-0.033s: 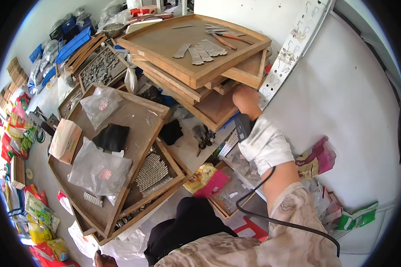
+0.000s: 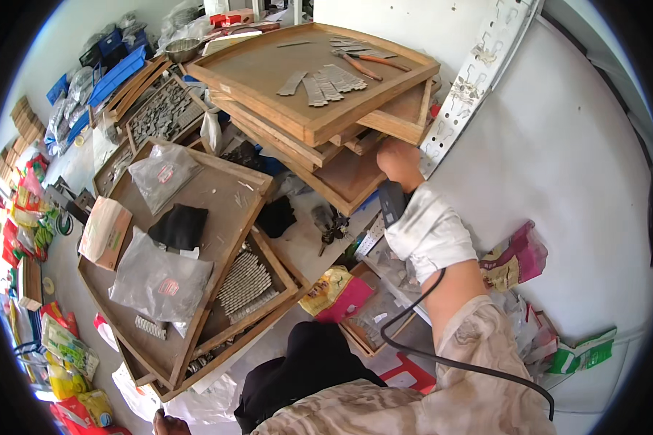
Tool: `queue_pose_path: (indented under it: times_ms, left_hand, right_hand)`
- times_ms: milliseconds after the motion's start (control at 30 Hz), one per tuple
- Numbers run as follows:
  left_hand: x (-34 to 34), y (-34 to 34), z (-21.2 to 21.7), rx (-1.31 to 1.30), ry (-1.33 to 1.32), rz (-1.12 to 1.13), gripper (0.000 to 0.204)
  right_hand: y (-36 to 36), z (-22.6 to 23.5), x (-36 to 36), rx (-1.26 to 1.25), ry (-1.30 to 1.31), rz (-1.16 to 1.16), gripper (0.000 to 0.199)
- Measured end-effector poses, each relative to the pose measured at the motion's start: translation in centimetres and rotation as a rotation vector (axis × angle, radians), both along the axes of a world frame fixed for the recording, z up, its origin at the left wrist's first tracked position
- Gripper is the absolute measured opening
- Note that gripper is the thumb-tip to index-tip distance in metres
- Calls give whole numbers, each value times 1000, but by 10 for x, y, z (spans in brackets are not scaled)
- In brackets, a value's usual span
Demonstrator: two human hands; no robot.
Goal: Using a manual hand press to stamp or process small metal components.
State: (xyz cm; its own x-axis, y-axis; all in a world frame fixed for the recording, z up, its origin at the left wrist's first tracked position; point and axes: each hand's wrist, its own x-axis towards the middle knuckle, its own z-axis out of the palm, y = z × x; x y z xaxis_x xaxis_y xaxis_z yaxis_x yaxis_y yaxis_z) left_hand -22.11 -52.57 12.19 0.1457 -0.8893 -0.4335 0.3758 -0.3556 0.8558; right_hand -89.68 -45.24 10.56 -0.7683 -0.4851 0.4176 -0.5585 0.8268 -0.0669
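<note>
My right hand reaches to the right end of a stack of wooden trays, at a lower tray. Its fingers are hidden, so I cannot tell their grip. A white cuff and a black device with a cable sit at that wrist. On the top tray lie flat grey metal strips and orange-handled pliers. Only part of my left hand shows at the lower edge, its fingers curled; what they hold, if anything, is hidden. It is nearest to a white plastic bag.
Further wooden trays at the left carry clear bags, a black cloth, a carton and rows of metal pieces. A white perforated post stands right of the stack. A yellow-pink bag lies below.
</note>
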Motion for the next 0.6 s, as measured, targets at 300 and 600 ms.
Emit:
queue_pose_path:
  times_ms: [300,600]
  left_hand:
    - [-28,2,5,-31,10,-103,15]
    - [-11,10,-1,-67,-41,-41,21]
  right_hand:
    - [-3,20,6,144,-140,-67,27]
    - [-6,24,6,215,-210,-89,26]
